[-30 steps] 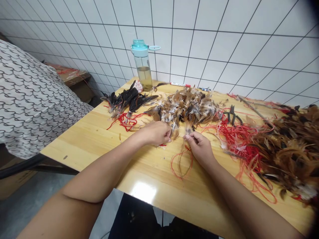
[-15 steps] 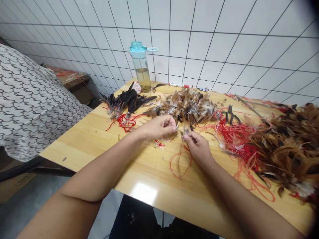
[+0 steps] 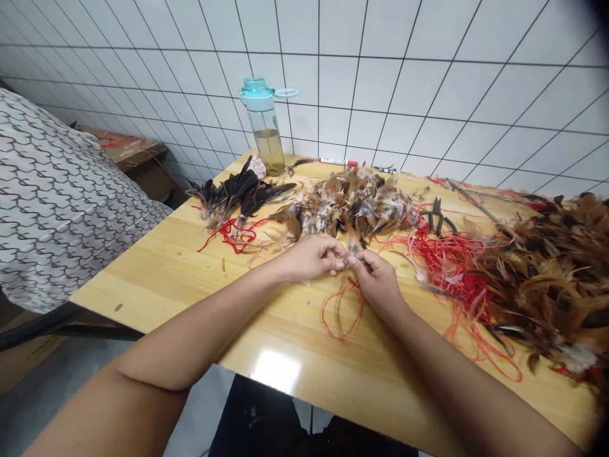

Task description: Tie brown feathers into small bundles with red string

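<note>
My right hand [image 3: 378, 276] is closed in a pinch on the base of a small brown-grey feather tuft [image 3: 353, 241], which points away from me. From below that hand a loop of red string [image 3: 328, 324] hangs down over the table. My left hand [image 3: 321, 257] is closed too, its fingertips meeting the right thumb at the tuft's base; what it pinches is hidden. Just beyond both hands lies a heap of brown and white feathers [image 3: 356, 197].
Black feathers [image 3: 242, 193] lie at the table's far left beside a water bottle [image 3: 266, 136]. Pliers [image 3: 438, 216] rest near tangled red string [image 3: 447, 260], with a large brown feather pile [image 3: 552, 273] to the right. A marker [image 3: 337, 162] lies by the tiled wall.
My left hand has moved right and slightly toward me, closing the gap to the right hand's fingertips. The right hand stays almost still, still pinching the feather tuft.
</note>
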Demonstrator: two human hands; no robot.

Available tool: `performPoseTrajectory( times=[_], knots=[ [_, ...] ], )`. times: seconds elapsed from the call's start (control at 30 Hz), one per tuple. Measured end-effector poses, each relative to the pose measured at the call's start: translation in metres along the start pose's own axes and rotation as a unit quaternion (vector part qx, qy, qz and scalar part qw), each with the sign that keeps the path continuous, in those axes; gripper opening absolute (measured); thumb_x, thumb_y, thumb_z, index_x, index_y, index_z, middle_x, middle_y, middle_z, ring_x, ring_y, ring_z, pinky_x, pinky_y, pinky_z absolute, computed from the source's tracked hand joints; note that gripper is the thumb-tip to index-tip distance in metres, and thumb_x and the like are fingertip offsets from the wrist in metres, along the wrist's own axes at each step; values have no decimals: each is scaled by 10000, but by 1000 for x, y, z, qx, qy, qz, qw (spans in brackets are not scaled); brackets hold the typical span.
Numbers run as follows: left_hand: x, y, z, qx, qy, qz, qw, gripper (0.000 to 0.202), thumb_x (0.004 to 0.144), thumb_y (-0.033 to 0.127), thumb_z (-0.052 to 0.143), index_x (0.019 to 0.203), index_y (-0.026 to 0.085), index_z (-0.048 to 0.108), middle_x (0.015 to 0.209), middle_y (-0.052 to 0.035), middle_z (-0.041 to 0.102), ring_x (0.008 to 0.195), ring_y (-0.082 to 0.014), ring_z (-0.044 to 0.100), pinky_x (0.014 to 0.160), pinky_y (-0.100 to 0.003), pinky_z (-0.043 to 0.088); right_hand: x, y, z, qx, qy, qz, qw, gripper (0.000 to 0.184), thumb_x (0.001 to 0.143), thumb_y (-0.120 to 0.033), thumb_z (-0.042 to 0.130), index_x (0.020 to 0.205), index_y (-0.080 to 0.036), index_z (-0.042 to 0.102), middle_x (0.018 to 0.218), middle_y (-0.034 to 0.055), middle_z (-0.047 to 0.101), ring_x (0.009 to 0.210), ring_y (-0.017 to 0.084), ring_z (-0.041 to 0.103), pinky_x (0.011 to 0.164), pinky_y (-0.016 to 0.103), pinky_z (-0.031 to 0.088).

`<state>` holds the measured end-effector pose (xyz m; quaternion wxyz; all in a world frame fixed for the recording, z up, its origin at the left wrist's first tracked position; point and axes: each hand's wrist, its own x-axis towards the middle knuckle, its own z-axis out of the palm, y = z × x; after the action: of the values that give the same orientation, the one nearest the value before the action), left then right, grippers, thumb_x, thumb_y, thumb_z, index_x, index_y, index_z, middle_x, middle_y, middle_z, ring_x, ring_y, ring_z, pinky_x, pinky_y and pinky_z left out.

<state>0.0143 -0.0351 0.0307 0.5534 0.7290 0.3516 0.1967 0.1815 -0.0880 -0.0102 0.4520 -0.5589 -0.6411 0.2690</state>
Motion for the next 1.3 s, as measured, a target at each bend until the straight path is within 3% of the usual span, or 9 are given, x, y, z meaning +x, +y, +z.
performPoseTrajectory(
  times=[0.3, 0.5, 0.83, 1.07, 1.3],
  knots=[
    [5, -5, -1, -65, 117, 17, 991, 174, 701, 285, 692, 743, 129, 626, 701, -10, 608, 609, -76, 510, 574, -205, 390, 0, 1, -1, 23, 6, 37, 999, 248, 818, -380, 518, 653, -196, 537, 571, -26, 452, 542, 114, 395, 533, 243, 333],
    [1, 1, 7, -147, 91, 10, 985, 163, 722, 242, 659, 783, 134, 554, 637, 20, 557, 558, -63, 501, 568, -201, 389, 2, 2, -1, 33, 12, 22, 999, 239, 797, -362, 545, 626, -196, 539, 591, -20, 467, 568, 120, 428, 557, 249, 353],
    [6, -6, 5, -8, 94, 10, 996, 174, 701, 250, 664, 677, 129, 541, 630, 39, 521, 585, -61, 418, 559, -197, 313, 2, 6, 1, 27, 4, 8, 1000, 185, 780, -331, 570, 668, -187, 599, 617, -12, 525, 576, 118, 467, 556, 242, 372],
    [6, -8, 5, -111, 46, 5, 993, 197, 690, 245, 683, 720, 130, 525, 632, 43, 519, 595, -61, 474, 580, -195, 355, 2, 7, 1, 19, -4, -12, 1000, 195, 779, -324, 579, 640, -189, 596, 593, -14, 510, 559, 116, 460, 543, 242, 363],
    [5, -9, 6, -134, 43, 23, 990, 227, 692, 274, 704, 731, 127, 536, 621, 43, 515, 594, -63, 477, 597, -202, 369, 2, 8, 2, 6, -13, -33, 999, 175, 775, -271, 581, 616, -199, 594, 608, -3, 555, 585, 124, 499, 572, 243, 391]
  ],
)
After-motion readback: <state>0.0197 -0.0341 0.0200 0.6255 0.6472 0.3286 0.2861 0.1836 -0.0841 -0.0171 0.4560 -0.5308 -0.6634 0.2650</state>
